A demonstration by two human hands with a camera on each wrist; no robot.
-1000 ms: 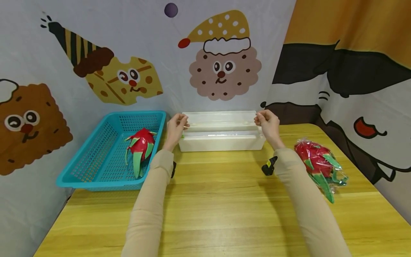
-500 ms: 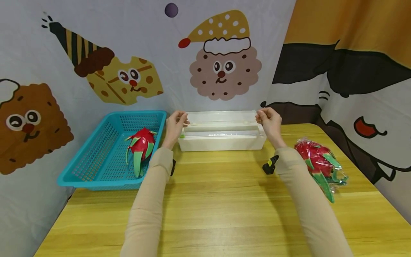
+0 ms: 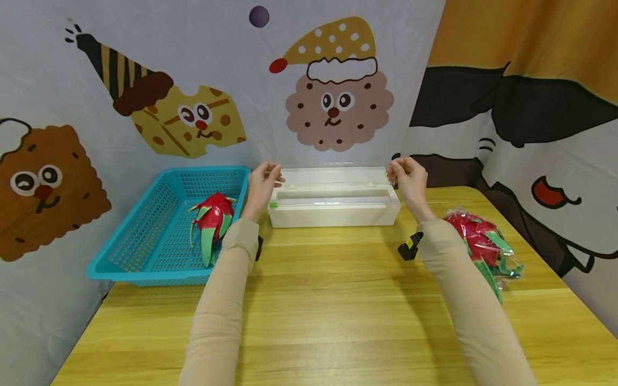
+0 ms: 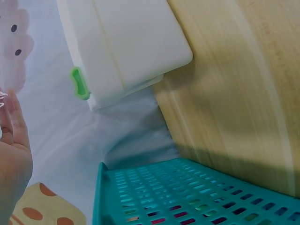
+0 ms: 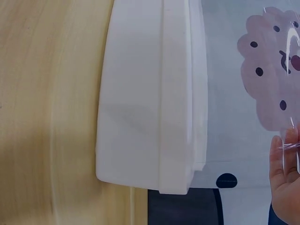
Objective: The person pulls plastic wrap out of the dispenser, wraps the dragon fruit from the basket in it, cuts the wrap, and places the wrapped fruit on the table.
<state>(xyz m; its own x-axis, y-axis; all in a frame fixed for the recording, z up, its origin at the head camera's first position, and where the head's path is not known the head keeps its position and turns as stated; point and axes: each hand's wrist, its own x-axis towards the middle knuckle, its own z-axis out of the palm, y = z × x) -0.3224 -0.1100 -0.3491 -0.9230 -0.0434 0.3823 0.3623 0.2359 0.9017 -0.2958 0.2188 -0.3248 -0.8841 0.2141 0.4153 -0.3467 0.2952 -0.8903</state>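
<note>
Clear plastic cling film (image 5: 291, 146) is pinched at its edge by the fingertips of my right hand (image 3: 409, 182). At the opposite corner my left hand (image 3: 262, 188) pinches the film too, its gathered edge showing at the fingertips in the left wrist view. Between and below the hands stands a long white cling film dispenser (image 3: 333, 216), its lid (image 3: 338, 175) raised at the back and a film roll (image 3: 333, 201) inside. A green cutter slider (image 4: 80, 83) sits at the dispenser's left end. Most of the film is too transparent to trace.
To the left stands a blue perforated basket (image 3: 145, 276) with a red and green dragon fruit (image 3: 214, 214) in it. Another dragon fruit (image 3: 480, 241), wrapped in film, lies at the right. A printed cloth (image 3: 270, 128) hangs behind the wooden table (image 3: 328, 321).
Both hands have risen slightly and drawn a little apart, still pinching the film. A film edge now shows faintly above the lid. The dispenser and the fruit have stayed put.
</note>
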